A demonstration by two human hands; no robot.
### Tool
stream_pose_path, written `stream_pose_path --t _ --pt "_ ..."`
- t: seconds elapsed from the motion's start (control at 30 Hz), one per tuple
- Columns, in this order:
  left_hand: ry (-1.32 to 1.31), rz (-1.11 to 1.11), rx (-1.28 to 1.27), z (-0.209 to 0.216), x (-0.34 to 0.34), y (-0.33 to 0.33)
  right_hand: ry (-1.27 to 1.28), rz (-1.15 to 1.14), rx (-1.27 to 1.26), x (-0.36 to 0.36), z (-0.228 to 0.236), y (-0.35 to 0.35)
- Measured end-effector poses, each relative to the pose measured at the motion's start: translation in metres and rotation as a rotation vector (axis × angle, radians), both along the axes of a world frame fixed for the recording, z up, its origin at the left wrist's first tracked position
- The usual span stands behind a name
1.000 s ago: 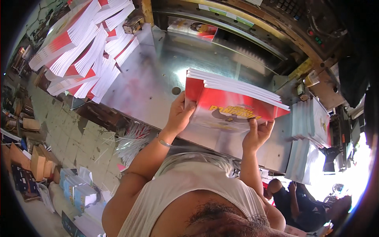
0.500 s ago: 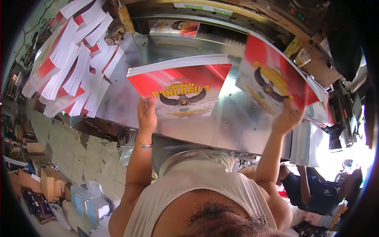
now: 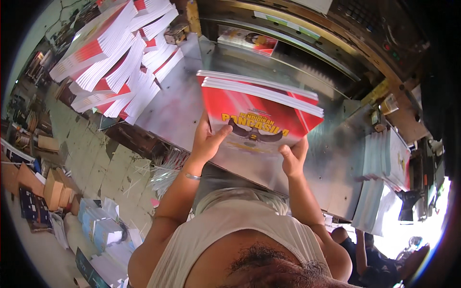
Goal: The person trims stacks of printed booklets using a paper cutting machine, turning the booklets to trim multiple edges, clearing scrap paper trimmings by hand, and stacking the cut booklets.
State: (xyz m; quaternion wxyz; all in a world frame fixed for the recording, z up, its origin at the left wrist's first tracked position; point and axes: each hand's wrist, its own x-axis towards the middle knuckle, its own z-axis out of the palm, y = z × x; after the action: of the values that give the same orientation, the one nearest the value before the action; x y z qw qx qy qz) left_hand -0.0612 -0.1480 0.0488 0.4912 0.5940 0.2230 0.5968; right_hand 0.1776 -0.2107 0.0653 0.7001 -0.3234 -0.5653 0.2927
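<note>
A short stack of red and white paperback books [image 3: 259, 113] is held over the metal table [image 3: 331, 158]. My left hand [image 3: 210, 140] grips its left side, thumb lying on the top cover. At the lower right corner my right hand [image 3: 294, 156] has hold of the same stack, thumb against the cover's edge. The white page edges face away from me, and the books at the back stick out a little beyond the front ones. Fingers under the stack are hidden.
Tall piles of similar books [image 3: 108, 57] stand at the left. One more book [image 3: 247, 39] lies under the machine's bar at the back. More stacks [image 3: 389, 158] are at the right edge. A person [image 3: 379, 261] is at lower right; wrapped bundles [image 3: 100, 223] sit lower left.
My right hand has brought its book in from the right to join the stack, and now grips the stack's right side. My left hand has shifted right in the picture, as the view turned.
</note>
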Motion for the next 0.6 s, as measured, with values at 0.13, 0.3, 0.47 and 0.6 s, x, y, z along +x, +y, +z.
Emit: stream_pose_path --t 0.13,0.3,0.47,0.6 --pt "-0.113 -0.076 -0.265 0.005 0.003 -0.017 -0.063 -0.057 -0.222 -0.002 -0.014 -0.010" --pt "0.007 0.021 -0.094 -0.006 0.002 -0.015 -0.163 -0.271 -0.214 -0.016 -0.011 -0.020" --pt "0.032 0.182 0.020 -0.012 0.018 -0.016 -0.331 -0.405 -0.106 -0.014 -0.004 -0.019" --pt "0.042 0.245 0.000 -0.022 0.020 -0.023 -0.353 -0.409 -0.110 -0.009 -0.007 -0.012"
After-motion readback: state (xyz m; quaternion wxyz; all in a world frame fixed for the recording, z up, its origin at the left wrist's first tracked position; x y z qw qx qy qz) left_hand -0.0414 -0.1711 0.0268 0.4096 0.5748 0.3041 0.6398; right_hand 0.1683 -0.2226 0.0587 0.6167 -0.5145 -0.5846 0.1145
